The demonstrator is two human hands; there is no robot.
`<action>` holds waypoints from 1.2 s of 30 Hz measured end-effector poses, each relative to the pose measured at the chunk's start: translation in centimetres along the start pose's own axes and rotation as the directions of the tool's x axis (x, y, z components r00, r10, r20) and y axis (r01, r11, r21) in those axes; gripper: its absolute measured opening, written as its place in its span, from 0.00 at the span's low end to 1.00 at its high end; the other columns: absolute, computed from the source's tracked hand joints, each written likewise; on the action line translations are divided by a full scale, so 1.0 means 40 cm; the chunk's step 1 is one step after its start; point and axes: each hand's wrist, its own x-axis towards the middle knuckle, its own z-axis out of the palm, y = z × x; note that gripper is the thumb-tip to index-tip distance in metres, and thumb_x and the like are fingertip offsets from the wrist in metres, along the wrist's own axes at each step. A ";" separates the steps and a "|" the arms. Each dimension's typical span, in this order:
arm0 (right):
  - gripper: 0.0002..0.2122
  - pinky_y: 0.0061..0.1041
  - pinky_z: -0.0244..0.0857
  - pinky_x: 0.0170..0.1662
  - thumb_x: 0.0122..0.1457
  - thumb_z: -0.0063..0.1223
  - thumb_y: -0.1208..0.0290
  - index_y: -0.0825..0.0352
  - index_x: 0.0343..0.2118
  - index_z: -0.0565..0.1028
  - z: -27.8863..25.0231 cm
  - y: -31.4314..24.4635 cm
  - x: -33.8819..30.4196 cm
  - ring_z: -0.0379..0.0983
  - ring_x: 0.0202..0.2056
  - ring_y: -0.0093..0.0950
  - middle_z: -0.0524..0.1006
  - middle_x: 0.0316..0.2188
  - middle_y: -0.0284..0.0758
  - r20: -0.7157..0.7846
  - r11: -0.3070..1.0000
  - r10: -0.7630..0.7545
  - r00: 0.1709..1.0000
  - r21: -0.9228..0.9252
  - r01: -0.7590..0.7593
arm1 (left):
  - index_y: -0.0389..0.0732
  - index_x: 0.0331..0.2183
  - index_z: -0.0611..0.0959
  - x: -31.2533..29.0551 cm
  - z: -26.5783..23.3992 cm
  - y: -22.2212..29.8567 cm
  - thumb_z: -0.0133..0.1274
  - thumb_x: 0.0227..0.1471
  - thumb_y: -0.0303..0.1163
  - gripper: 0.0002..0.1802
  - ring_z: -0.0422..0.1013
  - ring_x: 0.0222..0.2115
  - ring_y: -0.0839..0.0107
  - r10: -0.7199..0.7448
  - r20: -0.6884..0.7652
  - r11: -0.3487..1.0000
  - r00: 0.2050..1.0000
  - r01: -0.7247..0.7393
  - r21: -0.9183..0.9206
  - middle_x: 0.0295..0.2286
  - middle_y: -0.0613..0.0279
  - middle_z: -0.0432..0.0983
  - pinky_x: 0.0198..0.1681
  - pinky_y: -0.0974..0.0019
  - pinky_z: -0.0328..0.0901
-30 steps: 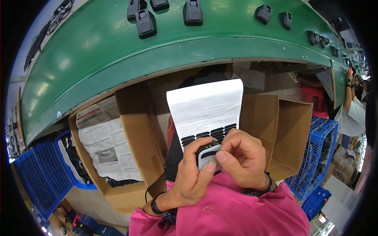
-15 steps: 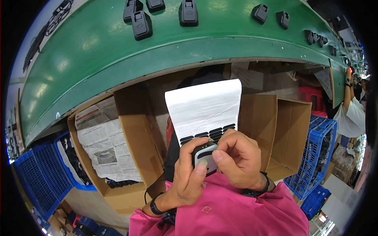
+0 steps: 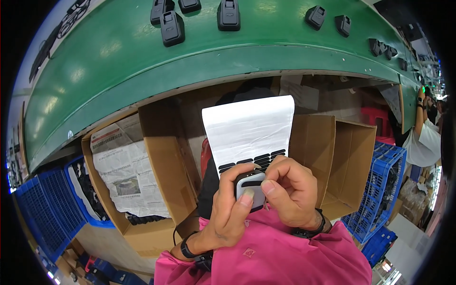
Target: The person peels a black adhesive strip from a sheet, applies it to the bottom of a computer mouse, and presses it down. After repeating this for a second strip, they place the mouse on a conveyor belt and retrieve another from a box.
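Observation:
My left hand is closed round a small grey-and-black device with rounded corners, its thumb lying on the grey face. A dark oblong strip or recess crosses that face near its far end. My right hand is closed in a pinch, thumb and forefinger at the device's right far corner. Whatever sits between those fingertips is hidden. Just beyond both hands, over my lap, lies a white sheet with rows of black oblong stickers along its near end.
A green workbench runs across the far side, with several black dock-like units on it. To the left stands a cardboard box with newspaper; another box is at right. Blue crates flank both sides.
The device has tipped slightly, so more of its grey face and the dark oblong strip show. My right thumb has shifted a little to the right.

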 end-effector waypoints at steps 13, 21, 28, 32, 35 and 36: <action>0.04 0.13 0.56 0.24 0.55 0.50 0.79 0.72 0.28 0.68 -0.005 0.001 0.000 0.60 0.22 0.13 0.68 0.25 0.33 0.000 0.999 -0.020 1.000 -0.031 0.020 | 0.29 0.51 0.63 0.003 0.002 0.006 0.39 0.55 0.32 0.24 0.68 0.38 0.65 0.021 0.014 1.000 1.000 -0.021 0.005 0.39 0.48 0.70 0.44 0.65 0.62; 0.04 0.13 0.55 0.24 0.54 0.51 0.80 0.72 0.28 0.68 -0.006 0.000 0.001 0.60 0.23 0.14 0.68 0.24 0.32 0.007 0.999 -0.019 1.000 -0.044 0.019 | 0.29 0.50 0.63 0.005 -0.001 0.005 0.39 0.55 0.33 0.24 0.68 0.39 0.64 0.052 0.022 0.997 0.998 -0.053 0.048 0.40 0.47 0.69 0.45 0.64 0.62; 0.04 0.14 0.55 0.25 0.54 0.51 0.80 0.72 0.27 0.68 -0.006 -0.004 0.003 0.60 0.23 0.14 0.68 0.24 0.32 -0.003 0.999 0.001 1.000 -0.040 -0.001 | 0.29 0.50 0.64 0.005 0.000 0.005 0.39 0.56 0.34 0.24 0.68 0.39 0.63 0.048 0.020 0.997 0.999 -0.049 0.056 0.40 0.46 0.69 0.45 0.64 0.62; 0.04 0.13 0.55 0.24 0.54 0.51 0.81 0.72 0.27 0.68 -0.008 -0.001 0.005 0.60 0.22 0.14 0.68 0.23 0.32 -0.001 0.997 -0.024 1.000 -0.073 0.024 | 0.29 0.50 0.64 0.008 0.000 0.007 0.39 0.55 0.34 0.23 0.69 0.38 0.63 0.046 0.020 0.997 0.999 -0.047 0.057 0.39 0.47 0.70 0.44 0.65 0.62; 0.03 0.13 0.55 0.23 0.54 0.51 0.81 0.72 0.27 0.68 -0.005 -0.003 0.005 0.60 0.21 0.14 0.68 0.23 0.32 -0.004 0.999 -0.011 1.000 -0.043 0.011 | 0.30 0.50 0.64 0.008 0.001 0.007 0.40 0.55 0.33 0.23 0.69 0.37 0.64 0.044 0.013 0.998 0.999 -0.044 0.045 0.38 0.47 0.71 0.43 0.65 0.62; 0.03 0.13 0.55 0.23 0.54 0.51 0.81 0.72 0.27 0.68 -0.001 -0.003 0.006 0.60 0.21 0.14 0.68 0.23 0.32 -0.006 0.999 -0.011 1.000 -0.050 0.010 | 0.30 0.50 0.64 0.006 0.000 0.006 0.40 0.55 0.33 0.23 0.69 0.37 0.64 0.045 0.016 0.998 0.999 -0.046 0.039 0.38 0.47 0.71 0.43 0.65 0.62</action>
